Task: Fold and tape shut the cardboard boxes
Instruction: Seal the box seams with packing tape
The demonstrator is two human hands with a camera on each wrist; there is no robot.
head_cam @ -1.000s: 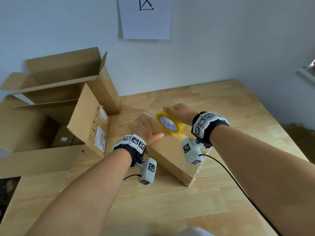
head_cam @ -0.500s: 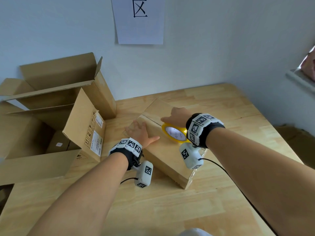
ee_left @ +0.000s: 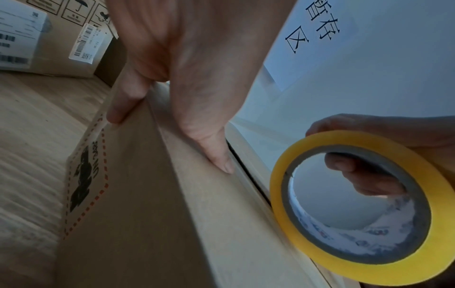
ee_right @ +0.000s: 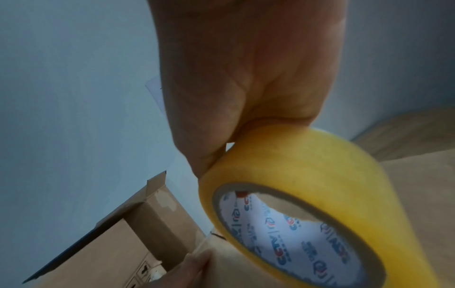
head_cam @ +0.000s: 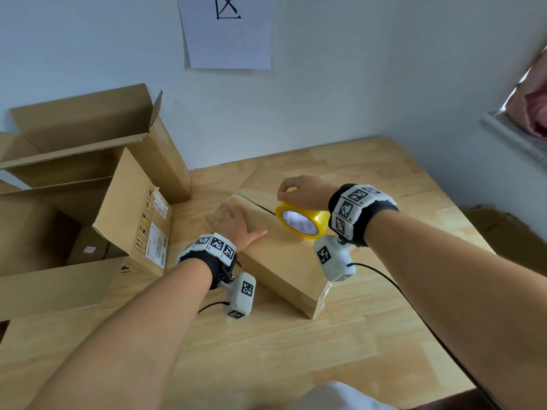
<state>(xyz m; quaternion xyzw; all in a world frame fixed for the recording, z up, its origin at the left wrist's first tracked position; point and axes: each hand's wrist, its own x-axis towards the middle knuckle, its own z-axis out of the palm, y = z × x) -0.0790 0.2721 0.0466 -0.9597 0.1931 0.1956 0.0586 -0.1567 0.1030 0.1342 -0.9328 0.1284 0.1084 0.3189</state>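
Note:
A small closed cardboard box (head_cam: 284,255) lies on the wooden table (head_cam: 296,350), with a dark seam (head_cam: 260,205) between its top flaps. My left hand (head_cam: 233,223) presses flat on the left flap, fingers straight (ee_left: 216,152), one finger over the box edge. My right hand (head_cam: 302,192) grips a yellow tape roll (head_cam: 302,221) standing on edge on the box top near the seam. The right wrist view shows the tape roll (ee_right: 307,204) under my curled fingers, and the left wrist view shows one finger inside the core of the tape roll (ee_left: 357,204).
Two large open cardboard boxes (head_cam: 88,184) with raised flaps stand at the left, a smaller labelled box (head_cam: 88,250) inside the nearer one. A paper sheet (head_cam: 228,31) hangs on the wall. The wall corner and a ledge (head_cam: 515,137) are at the right.
My right hand has drawn the tape roll along the seam toward the near end of the box. The left hand has stayed pressed on the left flap.

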